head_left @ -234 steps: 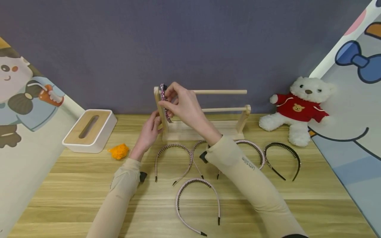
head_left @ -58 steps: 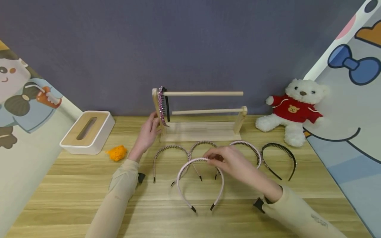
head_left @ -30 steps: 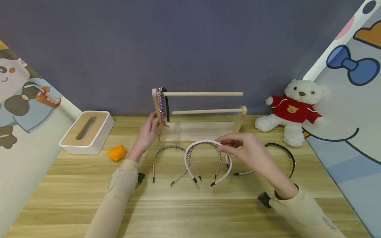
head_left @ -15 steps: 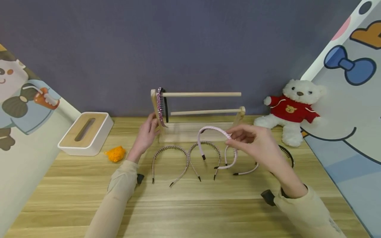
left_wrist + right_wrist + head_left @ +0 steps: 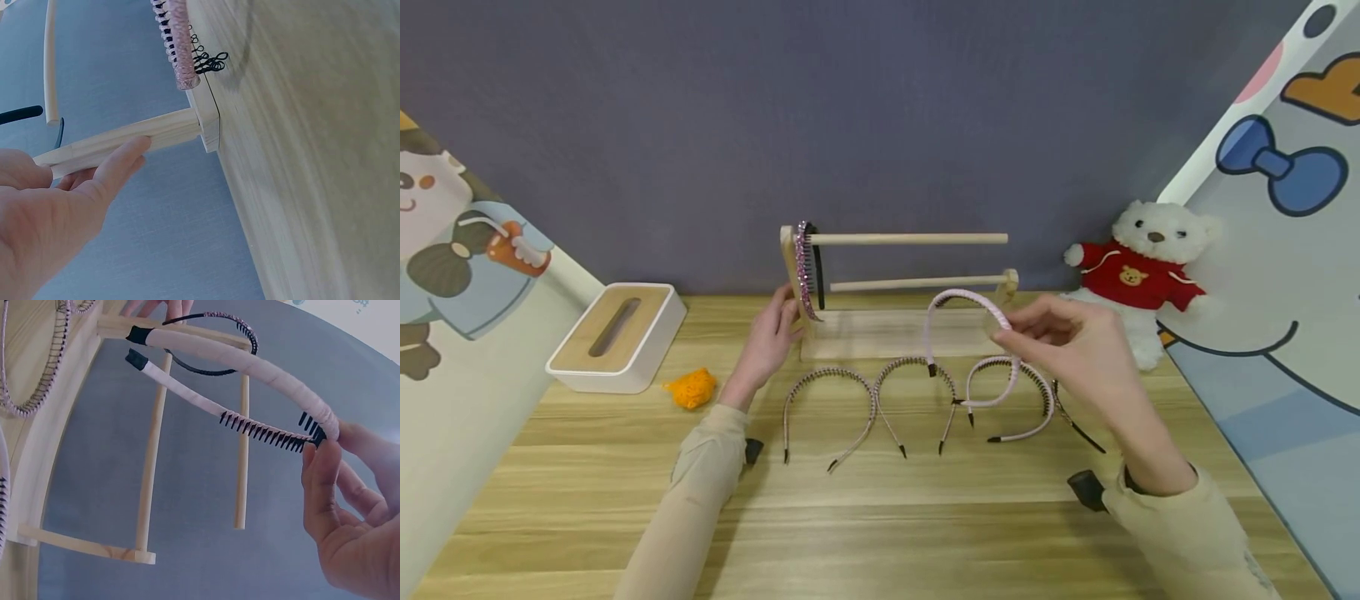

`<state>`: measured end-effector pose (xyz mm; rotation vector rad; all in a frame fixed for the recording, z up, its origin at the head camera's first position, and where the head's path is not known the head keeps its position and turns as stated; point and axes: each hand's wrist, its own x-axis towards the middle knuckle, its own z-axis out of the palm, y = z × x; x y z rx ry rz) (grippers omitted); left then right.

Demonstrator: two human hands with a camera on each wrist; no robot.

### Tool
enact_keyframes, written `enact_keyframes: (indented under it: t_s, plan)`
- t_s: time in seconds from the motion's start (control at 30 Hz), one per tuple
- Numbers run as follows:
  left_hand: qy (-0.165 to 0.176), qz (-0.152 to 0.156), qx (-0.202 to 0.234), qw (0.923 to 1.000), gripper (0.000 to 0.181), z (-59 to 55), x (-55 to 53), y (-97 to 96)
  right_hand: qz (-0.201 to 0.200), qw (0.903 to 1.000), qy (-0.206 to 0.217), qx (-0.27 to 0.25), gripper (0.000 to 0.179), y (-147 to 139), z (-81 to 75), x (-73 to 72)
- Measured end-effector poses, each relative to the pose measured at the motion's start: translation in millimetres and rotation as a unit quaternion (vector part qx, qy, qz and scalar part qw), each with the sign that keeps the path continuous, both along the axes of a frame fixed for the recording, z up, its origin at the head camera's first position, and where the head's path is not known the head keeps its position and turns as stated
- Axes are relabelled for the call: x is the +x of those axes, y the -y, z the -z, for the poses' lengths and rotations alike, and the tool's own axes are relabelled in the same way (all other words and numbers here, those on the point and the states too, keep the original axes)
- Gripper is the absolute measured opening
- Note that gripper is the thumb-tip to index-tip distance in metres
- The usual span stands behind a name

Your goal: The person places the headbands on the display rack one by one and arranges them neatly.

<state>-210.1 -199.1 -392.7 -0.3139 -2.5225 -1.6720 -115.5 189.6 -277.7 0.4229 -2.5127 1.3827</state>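
Note:
My right hand (image 5: 1078, 342) pinches a pale pink headband (image 5: 1000, 317) at its curve, raised in front of the wooden rack's right side. In the right wrist view, thumb and fingers hold the pink headband (image 5: 269, 372) with its black-tipped ends pointing away from the hand and dark comb teeth inside. My left hand (image 5: 765, 337) grips the rack's left post (image 5: 789, 254); the left wrist view has the thumb and fingers about this post (image 5: 125, 136). A purple glitter headband (image 5: 802, 275) hangs from the upper bar (image 5: 910, 239), close to the left post.
On the table lie two beaded headbands (image 5: 829, 372), another pink headband (image 5: 1051, 400) and a black headband (image 5: 1082, 433) partly hidden by the right hand. A tissue box (image 5: 617, 333) and orange bundle (image 5: 692, 388) sit left; a teddy bear (image 5: 1138, 267) sits right.
The glitter headband went from the right hand onto the upper bar. The right hand then lifted the front pink headband off the table, carrying it rightward and toward the rack. The left hand stayed.

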Motion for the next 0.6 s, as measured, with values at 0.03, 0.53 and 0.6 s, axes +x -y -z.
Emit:
enact_keyframes:
  t_s: [0.03,0.53,0.6]
  plan:
    - [-0.001,0.0,0.0,1.0,0.05,0.2,-0.2,0.1,0.003,1.0,-0.003,-0.001,0.017,-0.9,-0.4,-0.3]
    - [0.002,-0.001,0.0,1.0,0.049,1.7,-0.7,0.9,0.039,0.9985,-0.039,0.004,0.014,-10.0,-7.0,-4.3]
    - [0.0,-0.001,0.001,1.0,0.049,1.9,-0.8,1.2,0.044,0.9983,-0.039,0.001,0.014,-11.3,-8.0,-4.2]
